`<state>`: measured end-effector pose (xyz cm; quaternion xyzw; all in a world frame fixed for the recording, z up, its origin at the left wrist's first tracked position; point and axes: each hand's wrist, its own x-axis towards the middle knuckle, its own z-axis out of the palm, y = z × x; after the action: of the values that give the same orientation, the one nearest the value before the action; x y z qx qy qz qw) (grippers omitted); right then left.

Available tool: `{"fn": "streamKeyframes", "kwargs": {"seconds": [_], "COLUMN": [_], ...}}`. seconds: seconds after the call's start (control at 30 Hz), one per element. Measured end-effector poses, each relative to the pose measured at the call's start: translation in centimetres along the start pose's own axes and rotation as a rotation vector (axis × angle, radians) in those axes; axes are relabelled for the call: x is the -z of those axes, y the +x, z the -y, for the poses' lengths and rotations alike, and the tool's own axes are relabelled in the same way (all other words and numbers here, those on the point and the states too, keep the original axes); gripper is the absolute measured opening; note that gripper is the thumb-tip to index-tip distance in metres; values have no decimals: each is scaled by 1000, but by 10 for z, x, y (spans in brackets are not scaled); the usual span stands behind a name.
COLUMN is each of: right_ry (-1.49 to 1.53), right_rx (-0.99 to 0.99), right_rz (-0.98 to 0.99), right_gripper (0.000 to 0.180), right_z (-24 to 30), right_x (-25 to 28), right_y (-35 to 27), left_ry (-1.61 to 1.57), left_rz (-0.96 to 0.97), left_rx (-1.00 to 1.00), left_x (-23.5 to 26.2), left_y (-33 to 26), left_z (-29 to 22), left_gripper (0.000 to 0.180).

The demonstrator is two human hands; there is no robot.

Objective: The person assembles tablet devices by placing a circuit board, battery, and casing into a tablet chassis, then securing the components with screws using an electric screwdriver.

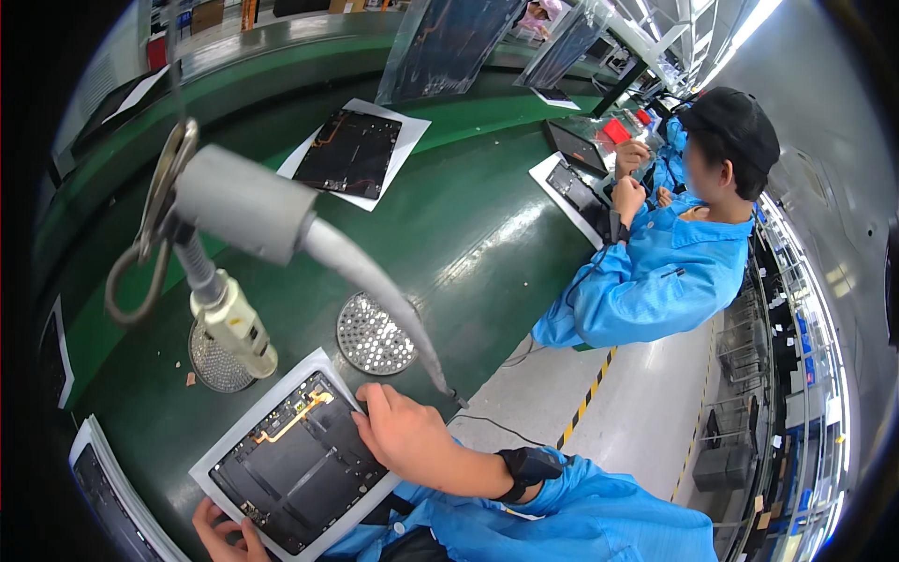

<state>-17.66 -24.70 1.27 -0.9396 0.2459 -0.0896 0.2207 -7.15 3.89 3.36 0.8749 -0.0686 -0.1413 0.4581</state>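
Opened black, rectangular tablet-like device, innards exposed, cover off; left hand at its seven o'clock, right hand at two, fingers curled, grip unclear.

- A co-worker in blue jacket and black cap is beside the green workbench.
- Two round perforated metal plates are on the bench surface.
- Farther back, another opened flat device lies on a white sheet.
- Black-and-yellow tape runs along the pale floor.
- Overhead shines a tube lamp.
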Motion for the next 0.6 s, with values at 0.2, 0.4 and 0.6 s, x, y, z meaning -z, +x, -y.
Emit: {"fn": "streamKeyframes", "kwargs": {"seconds": [0.2,0.4,0.6], "right_ry": [194,70,42], "right_rx": [34,32,97], "right_rz": [56,-27,-28], "right_gripper": [24,20,16], "right_z": [1,-5,-13], "right_x": [-4,14,2], "right_y": [2,8,13], "left_ry": [-51,-41,66], "left_rz": [-27,-153,-175], "left_rx": [15,-49,-169], "left_x": [9,-17,-22], "left_y": [11,21,30], "left_z": [53,6,3], "left_gripper": [54,48,39]}}
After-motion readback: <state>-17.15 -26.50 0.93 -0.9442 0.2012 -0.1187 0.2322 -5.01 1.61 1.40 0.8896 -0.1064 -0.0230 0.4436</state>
